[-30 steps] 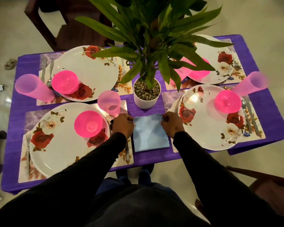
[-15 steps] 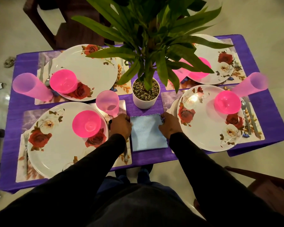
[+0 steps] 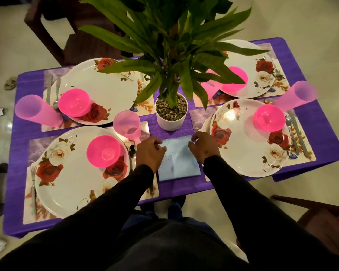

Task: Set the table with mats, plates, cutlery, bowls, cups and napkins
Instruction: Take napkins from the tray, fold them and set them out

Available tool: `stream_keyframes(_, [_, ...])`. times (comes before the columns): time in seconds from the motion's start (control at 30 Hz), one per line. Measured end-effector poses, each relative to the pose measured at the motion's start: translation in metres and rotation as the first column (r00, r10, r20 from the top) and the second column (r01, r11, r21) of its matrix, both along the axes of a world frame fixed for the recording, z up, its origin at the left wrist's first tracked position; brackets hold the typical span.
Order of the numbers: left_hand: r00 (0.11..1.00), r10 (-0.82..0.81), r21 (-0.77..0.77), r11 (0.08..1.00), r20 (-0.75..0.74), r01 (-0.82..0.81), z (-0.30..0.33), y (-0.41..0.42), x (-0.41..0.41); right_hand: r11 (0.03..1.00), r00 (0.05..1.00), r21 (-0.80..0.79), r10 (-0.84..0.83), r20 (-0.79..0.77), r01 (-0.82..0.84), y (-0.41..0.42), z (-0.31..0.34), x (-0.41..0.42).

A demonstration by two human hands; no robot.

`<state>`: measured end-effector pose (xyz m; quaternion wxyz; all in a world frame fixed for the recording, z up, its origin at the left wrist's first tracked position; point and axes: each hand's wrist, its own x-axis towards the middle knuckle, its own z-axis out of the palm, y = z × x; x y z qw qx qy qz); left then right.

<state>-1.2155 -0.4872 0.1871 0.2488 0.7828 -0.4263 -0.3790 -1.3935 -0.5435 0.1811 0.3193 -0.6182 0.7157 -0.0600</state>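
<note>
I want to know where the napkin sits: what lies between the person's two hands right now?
In the head view, the light blue napkin lies flat on the purple table between the left hand and the right hand, just below the white plant pot.

We are in a home dining room: a purple table (image 3: pixel 319 141) laid with rose-patterned plates (image 3: pixel 106 89), pink cups (image 3: pixel 35 111), a potted plant (image 3: pixel 171 112), wooden chairs (image 3: pixel 53 24) and a pale tiled floor (image 3: pixel 301 18).

Table (image 3: pixel 319 133) purple; napkin (image 3: pixel 179 160) light blue. Plates (image 3: pixel 249 141) white with red and white rose print, bowls (image 3: pixel 103 151) hot pink, cups (image 3: pixel 128 125) translucent pink. Sleeves (image 3: pixel 243 196) black, plant pot (image 3: pixel 171 122) white.
</note>
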Motion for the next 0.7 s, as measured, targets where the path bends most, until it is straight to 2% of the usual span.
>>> stream_keyframes(0.2, [0.986, -0.076, -0.075, 0.995, -0.148, 0.066, 0.013, 0.004, -0.015, 0.996, 0.996, -0.034, 0.081, 0.025, -0.08, 0.007, 0.007, 0.006])
stream_keyframes(0.33, [0.964, -0.158, -0.066, 0.987, -0.214, 0.147, 0.026, 0.01, -0.018, 0.999, 0.997, -0.048, 0.019, 0.072, -0.016, 0.027, 0.017, 0.004])
stream_keyframes(0.53, [0.878, -0.404, -0.016, 0.91, -0.257, 0.415, 0.026, 0.032, -0.024, 0.958, 0.943, -0.064, -0.261, 0.207, 0.279, 0.094, 0.03, 0.004])
stream_keyframes(0.63, [0.823, -0.527, -0.024, 0.844, -0.211, 0.535, 0.018, 0.054, -0.034, 0.894, 0.877, -0.079, -0.411, 0.25, 0.442, 0.139, 0.026, 0.001])
stream_keyframes(0.7, [0.735, -0.644, -0.027, 0.756, -0.212, 0.654, 0.013, 0.076, -0.05, 0.823, 0.807, -0.076, -0.529, 0.261, 0.564, 0.178, 0.023, -0.006])
